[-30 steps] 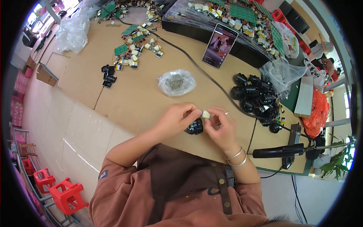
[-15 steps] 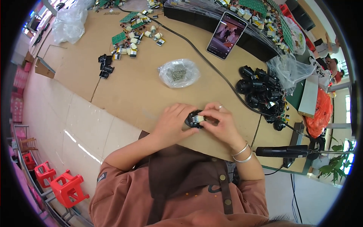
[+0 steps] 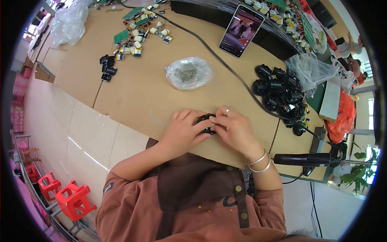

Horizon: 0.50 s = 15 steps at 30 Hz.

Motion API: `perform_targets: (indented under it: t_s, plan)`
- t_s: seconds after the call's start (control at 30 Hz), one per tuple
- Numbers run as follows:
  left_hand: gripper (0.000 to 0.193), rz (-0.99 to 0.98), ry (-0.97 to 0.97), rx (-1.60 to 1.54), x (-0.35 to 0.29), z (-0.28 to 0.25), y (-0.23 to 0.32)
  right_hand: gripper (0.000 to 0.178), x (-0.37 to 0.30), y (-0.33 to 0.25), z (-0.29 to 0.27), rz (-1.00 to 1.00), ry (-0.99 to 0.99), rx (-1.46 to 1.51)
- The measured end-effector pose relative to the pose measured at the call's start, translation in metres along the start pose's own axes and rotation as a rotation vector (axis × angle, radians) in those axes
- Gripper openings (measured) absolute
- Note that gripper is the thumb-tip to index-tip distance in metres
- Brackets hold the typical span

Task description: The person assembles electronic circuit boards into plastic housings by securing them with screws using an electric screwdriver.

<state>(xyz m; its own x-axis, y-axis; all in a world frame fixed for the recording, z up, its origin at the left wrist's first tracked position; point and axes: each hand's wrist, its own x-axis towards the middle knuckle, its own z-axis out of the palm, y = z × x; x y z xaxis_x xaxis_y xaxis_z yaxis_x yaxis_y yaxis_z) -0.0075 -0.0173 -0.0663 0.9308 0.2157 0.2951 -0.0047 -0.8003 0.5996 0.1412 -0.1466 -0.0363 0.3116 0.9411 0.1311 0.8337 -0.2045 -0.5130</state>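
Note:
My left hand (image 3: 181,133) is closed around a small black plastic housing (image 3: 206,118) near the table's front edge. It steadies the housing from the left, fingers over the far side and thumb on the near side. From the right my right hand (image 3: 234,131) meets it, with thumb and fingertips pinched together over its inside. Those fingertips hide most of the inside, and I cannot make out what they pinch. Beyond both hands a clear plastic bag (image 3: 171,76) lies spread out, with a heap of small metal screws (image 3: 188,75) in it.
Black housings (image 3: 278,90) are piled at the right, beside a dark cable (image 3: 225,68) crossing the table. A phone (image 3: 241,31) leans against a black bin (image 3: 193,13). Green boards with wired parts (image 3: 135,36) lie far left, near several black pieces (image 3: 107,67). An electric screwdriver (image 3: 302,159) hangs at right.
My right fingertips have closed in over the housing, covering the white and silver part that showed inside it before. My left hand keeps its hold. The whole view has shifted slightly.

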Motion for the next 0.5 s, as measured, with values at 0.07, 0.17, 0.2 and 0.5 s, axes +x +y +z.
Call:
perform_targets:
  t_s: [0.07,0.17,0.2,0.5]
  plan:
    - [0.033,0.017,-0.042,0.008,-0.001,-0.001,-0.001,0.012,-0.001,0.01,0.002,0.039,-0.071,0.236]
    - [0.031,0.041,-0.041,0.01,0.0,-0.002,-0.002,0.008,-0.004,-0.006,0.006,-0.003,0.045,-0.017]
    - [0.031,0.038,-0.046,0.01,0.0,-0.003,-0.001,0.008,-0.004,-0.012,0.008,0.0,0.044,-0.011]
    - [0.026,0.131,-0.063,0.069,0.009,-0.014,-0.002,0.019,-0.011,-0.004,0.005,-0.038,0.033,-0.122]
